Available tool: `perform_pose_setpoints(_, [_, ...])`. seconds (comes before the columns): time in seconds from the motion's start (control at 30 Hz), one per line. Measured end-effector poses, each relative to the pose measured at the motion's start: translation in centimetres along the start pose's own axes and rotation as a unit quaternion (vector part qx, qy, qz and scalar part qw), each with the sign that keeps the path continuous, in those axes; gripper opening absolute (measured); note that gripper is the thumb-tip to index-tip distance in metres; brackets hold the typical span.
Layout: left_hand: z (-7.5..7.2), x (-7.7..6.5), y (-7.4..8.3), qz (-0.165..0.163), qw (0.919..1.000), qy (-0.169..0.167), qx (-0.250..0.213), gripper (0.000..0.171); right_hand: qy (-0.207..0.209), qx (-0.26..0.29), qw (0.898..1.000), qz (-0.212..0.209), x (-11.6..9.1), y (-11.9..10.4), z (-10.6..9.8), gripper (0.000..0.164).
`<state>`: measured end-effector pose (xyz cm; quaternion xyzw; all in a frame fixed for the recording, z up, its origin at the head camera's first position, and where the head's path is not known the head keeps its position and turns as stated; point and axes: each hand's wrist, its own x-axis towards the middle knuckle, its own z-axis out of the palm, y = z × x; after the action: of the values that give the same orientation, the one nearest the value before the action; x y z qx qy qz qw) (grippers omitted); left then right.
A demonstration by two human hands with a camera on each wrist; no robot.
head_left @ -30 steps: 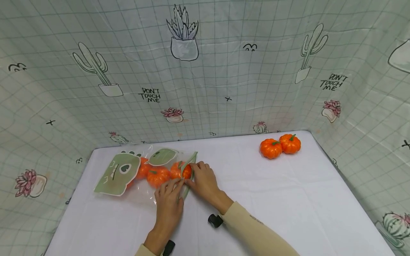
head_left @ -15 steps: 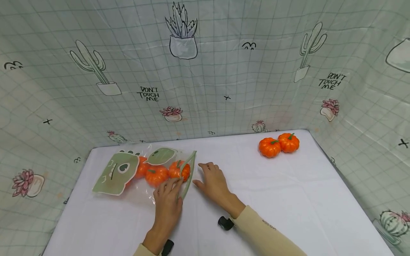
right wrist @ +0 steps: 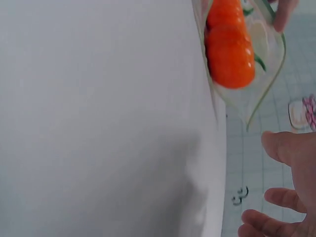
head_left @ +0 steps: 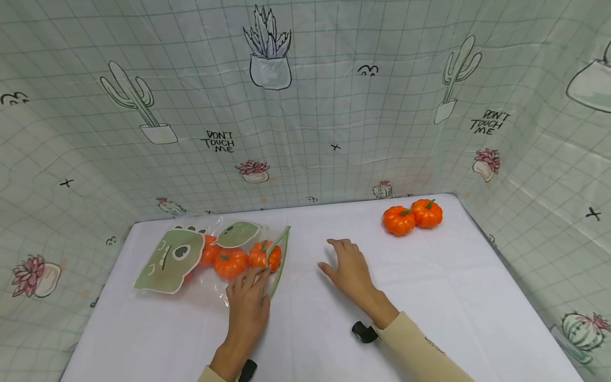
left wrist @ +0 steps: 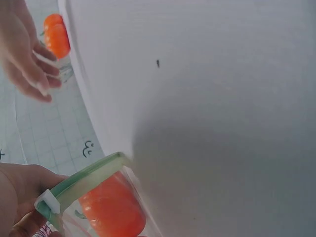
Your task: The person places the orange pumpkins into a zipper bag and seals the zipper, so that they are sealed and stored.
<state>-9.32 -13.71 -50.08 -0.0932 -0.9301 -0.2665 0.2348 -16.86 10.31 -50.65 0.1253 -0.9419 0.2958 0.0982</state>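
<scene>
A pale grey-green backdrop (head_left: 334,114) closed off the back and both sides of the bench (head_left: 429,297), its cloth gently rippled and ruled in a grid. Printed over it were a tall cactus (head_left: 129,98) at left, a spiky potted plant (head_left: 270,50) near the middle, pink-leaved succulents (head_left: 35,276) and black "DON'T TOUCH ME" lettering (head_left: 219,141). The bench top was white, under soft light, with diffuse grey shadows (left wrist: 173,128).
</scene>
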Motion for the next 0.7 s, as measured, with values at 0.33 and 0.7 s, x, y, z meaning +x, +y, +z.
perform_pose_setpoints(0.33, [0.1, 0.0, -0.2, 0.003, 1.0, 0.001, 0.002, 0.063, 0.013, 0.0, 0.998, 0.055, 0.2, 4.1, -3.2, 0.063])
perform_pose_setpoints(0.7, [-0.2, 0.0, 0.1, -0.019, 0.9994, -0.027, 0.003, 0.064, 0.032, 0.003, 0.995, 0.096, 0.2, 7.6, -6.3, 0.063])
